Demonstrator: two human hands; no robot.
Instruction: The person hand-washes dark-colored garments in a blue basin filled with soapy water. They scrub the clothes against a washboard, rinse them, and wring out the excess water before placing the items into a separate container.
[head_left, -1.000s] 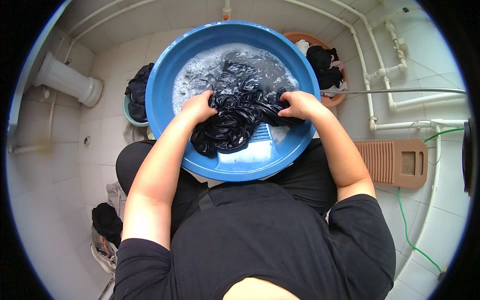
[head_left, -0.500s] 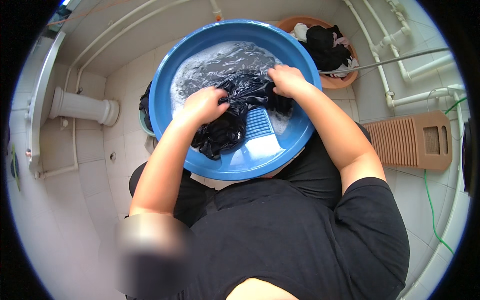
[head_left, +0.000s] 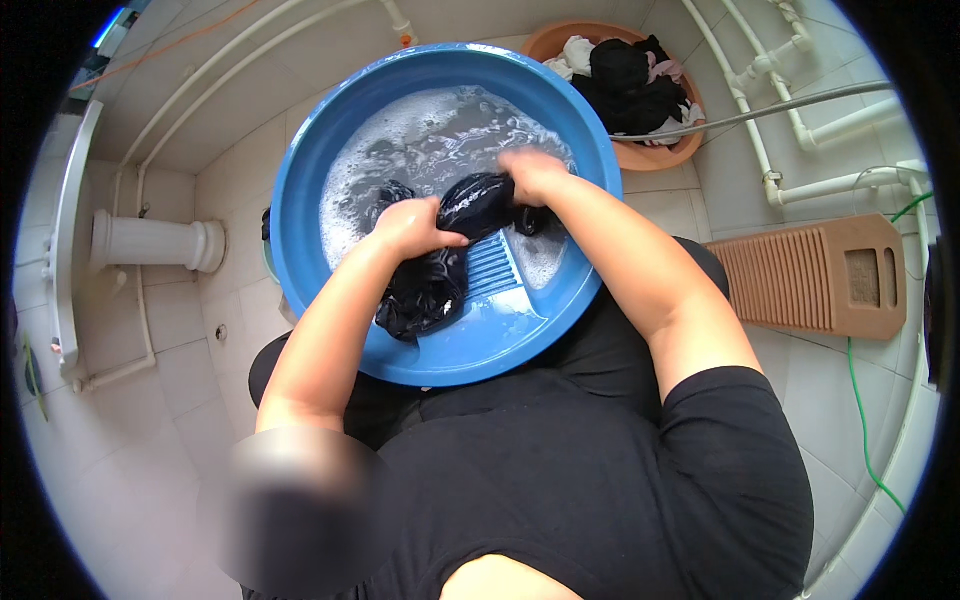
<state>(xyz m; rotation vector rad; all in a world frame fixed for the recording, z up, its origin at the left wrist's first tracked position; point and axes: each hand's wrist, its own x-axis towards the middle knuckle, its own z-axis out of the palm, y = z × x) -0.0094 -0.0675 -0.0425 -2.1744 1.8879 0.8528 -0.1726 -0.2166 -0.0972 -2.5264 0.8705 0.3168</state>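
Note:
A wet black garment [head_left: 425, 290] is bunched in a large blue washtub [head_left: 298, 180] of grey, sudsy water [head_left: 430, 130]. Its near end lies left of the ribbed scrubbing slope [head_left: 492, 268] moulded into the tub. My left hand [head_left: 415, 230] is closed on the cloth, its thumb pointing right across the folds. At the other end of the bunched stretch, my right hand [head_left: 535, 175] grips the fabric, slightly blurred, its fingers partly hidden. Between both hands the cloth is puffed and shiny, above the top of the ribs.
Behind the tub at right stands an orange-brown basin [head_left: 690, 150] heaped with dark and pale clothes [head_left: 640, 85]. A grey hose [head_left: 760, 113] crosses it. A brown washboard [head_left: 800, 275] lies at right near white pipes [head_left: 765, 150]. At left is a white pedestal [head_left: 160, 240].
My hands have drawn closer together and gathered the garment into a tight bunch between them. In the picture, the tub sits slightly farther left and lower.

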